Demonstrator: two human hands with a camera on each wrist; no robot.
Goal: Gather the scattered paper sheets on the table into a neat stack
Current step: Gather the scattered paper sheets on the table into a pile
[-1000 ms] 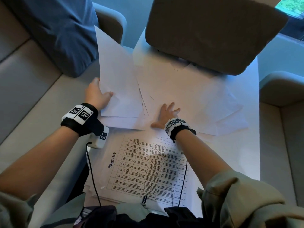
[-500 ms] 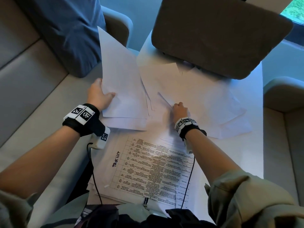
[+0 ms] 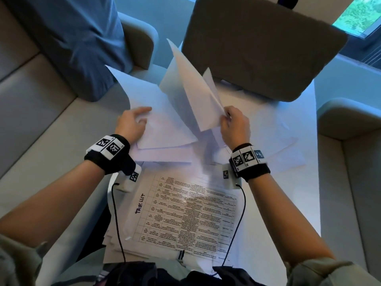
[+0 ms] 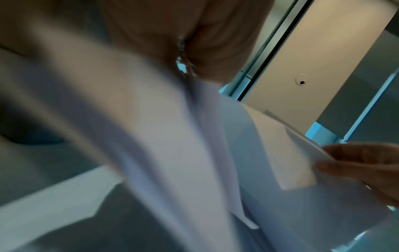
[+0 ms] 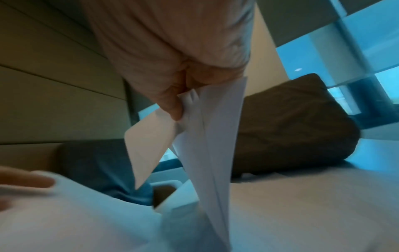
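Paper sheets stand lifted in our right hand, pinched at one corner, left of the brown cushion. Our left hand grips a gathered bundle further left; loose sheets below the cushion remain ungathered.

White paper sheets; printed sheet with black gridded table. White tabletop. Brown cushion, blue cushion. Black wristbands bearing black-white checker tags.
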